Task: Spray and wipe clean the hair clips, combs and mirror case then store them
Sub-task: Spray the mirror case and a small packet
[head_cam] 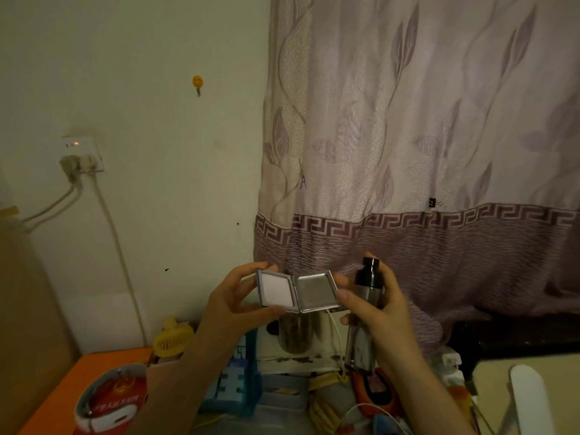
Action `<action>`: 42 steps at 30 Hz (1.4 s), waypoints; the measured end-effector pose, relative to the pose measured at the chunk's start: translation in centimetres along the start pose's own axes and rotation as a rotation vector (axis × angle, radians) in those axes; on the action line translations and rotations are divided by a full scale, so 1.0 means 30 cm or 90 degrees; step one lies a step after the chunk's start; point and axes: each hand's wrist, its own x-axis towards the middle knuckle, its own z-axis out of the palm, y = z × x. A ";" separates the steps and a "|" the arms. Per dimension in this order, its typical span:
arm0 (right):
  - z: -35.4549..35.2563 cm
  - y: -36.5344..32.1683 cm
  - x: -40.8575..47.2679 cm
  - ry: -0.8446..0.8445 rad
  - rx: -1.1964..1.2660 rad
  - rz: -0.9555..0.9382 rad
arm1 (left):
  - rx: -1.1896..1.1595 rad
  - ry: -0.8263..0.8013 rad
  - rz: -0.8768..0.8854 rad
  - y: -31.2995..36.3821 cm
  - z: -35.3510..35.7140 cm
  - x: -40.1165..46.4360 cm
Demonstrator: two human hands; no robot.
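Observation:
An open silver mirror case (296,290) is held up in front of me, its two square halves spread flat. My left hand (232,304) pinches its left half between thumb and fingers. My right hand (381,312) grips a dark spray bottle (365,312) with a black cap, upright, just right of the case. The right fingertips lie close to the case's right edge. Yellowish hair clips (324,409) lie in the clutter below. No cloth or comb is plainly visible.
A purple patterned curtain (423,152) hangs behind. Below lie an orange table (78,390), a yellow mini fan (172,339), a red-and-white can (110,400), a jar (295,334), blue boxes (232,381), cables and a white object (530,400). A wall socket (81,155) is at left.

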 end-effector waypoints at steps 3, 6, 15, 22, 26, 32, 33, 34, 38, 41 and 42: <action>-0.002 0.018 -0.003 0.000 0.004 0.004 | 0.017 -0.002 0.005 -0.009 -0.001 -0.001; -0.010 0.027 -0.007 -0.028 -0.013 0.004 | 0.002 -0.004 -0.003 -0.012 -0.005 -0.005; -0.024 0.016 0.004 -0.144 0.010 -0.012 | -0.031 -0.033 -0.011 0.000 -0.017 -0.002; -0.022 0.016 -0.002 -0.140 0.036 -0.012 | 0.013 -0.045 0.018 -0.003 -0.017 0.005; -0.018 0.008 -0.016 -0.100 0.018 -0.019 | 0.048 -0.047 0.025 -0.004 -0.015 0.013; -0.002 -0.012 -0.023 -0.084 -0.012 -0.029 | 0.081 -0.091 0.024 0.009 0.005 0.019; 0.003 -0.011 -0.026 -0.084 -0.020 -0.030 | 0.096 -0.095 0.028 0.013 0.012 0.021; 0.005 -0.010 -0.028 -0.081 -0.022 -0.028 | 0.107 -0.096 0.032 0.016 0.020 0.024; 0.010 -0.003 -0.038 -0.079 -0.007 -0.007 | 0.144 -0.106 0.035 0.019 0.046 0.036; 0.018 0.003 -0.044 -0.083 0.001 0.007 | 0.224 -0.124 0.048 0.025 0.065 0.053; 0.020 0.007 -0.045 -0.081 0.003 0.011 | 0.254 -0.132 0.053 0.023 0.071 0.060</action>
